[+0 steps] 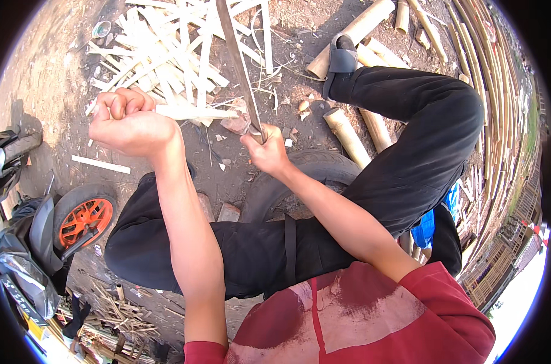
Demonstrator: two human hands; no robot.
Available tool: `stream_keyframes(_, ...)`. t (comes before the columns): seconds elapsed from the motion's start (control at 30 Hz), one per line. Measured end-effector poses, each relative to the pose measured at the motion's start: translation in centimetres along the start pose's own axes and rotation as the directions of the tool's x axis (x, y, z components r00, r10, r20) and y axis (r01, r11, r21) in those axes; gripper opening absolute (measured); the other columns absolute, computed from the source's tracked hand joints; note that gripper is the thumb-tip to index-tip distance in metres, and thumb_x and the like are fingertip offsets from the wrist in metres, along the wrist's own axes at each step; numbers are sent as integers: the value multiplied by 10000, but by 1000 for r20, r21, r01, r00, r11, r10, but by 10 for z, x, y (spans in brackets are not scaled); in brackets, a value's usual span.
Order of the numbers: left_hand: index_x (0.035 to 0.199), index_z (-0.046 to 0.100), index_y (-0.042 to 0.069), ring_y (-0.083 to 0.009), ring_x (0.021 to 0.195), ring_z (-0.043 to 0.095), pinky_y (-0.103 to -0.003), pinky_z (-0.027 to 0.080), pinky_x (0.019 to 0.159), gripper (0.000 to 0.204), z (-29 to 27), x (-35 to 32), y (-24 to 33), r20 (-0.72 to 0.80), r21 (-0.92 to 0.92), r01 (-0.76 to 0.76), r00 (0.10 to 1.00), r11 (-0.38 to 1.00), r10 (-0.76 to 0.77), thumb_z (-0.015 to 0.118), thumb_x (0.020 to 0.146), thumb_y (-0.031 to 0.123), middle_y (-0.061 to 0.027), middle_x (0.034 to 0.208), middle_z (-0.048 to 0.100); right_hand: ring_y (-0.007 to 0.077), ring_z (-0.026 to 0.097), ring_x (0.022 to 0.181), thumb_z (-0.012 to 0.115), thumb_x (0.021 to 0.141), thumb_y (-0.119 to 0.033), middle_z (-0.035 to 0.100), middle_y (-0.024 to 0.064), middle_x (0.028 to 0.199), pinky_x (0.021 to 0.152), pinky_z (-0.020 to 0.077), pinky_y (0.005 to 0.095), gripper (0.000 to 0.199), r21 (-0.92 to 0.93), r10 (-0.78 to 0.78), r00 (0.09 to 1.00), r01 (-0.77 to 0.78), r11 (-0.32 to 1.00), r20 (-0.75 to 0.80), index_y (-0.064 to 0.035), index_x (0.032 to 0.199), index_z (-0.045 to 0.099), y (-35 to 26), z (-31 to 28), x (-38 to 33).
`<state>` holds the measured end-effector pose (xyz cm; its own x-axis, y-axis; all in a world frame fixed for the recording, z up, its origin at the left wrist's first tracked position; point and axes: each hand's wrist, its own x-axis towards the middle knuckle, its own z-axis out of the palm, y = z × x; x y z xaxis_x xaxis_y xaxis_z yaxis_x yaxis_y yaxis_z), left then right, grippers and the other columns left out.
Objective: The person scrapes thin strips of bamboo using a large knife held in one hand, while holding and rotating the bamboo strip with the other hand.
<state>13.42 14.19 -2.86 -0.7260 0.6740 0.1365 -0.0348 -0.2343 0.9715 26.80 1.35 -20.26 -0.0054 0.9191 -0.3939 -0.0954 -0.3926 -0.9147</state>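
Your left forearm reaches up, the left hand curled closed around a strip, pale, narrow and flat, stretching across toward the blade. Your right hand is closed on a knife, its long, dark blade pointing away from you.

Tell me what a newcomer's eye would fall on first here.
Most striking is the long, narrow grey metal blade, running from the person's right hand to the picture's top edge, near a flat pale wooden strip in the left hand. Beyond the hands, at upper left, lies a sunlit heap of thin pale wooden strips. Toward the left side, a bright orange spoked wheel with a black tyre also draws the eye.
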Motion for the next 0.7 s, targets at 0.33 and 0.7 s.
stream_keyframes(0.33,636,183,168,-103,482,179,-278,117,463,319,-10,19,1,-162,44,47,986,998,-40,364,851,318,16,551,214,215,629,588,594,810,-155,623,109,641,572,494,406,173,-277,242,970,-226,934,24,13,767,611,3,-4,11)
stream_keyframes(0.7,636,213,174,-113,446,130,-292,99,456,311,-36,26,3,-221,32,27,975,999,-19,353,855,344,-1,507,194,242,642,596,597,789,-144,633,166,658,605,508,420,174,-254,284,955,-256,933,82,20,732,609,-14,8,13)
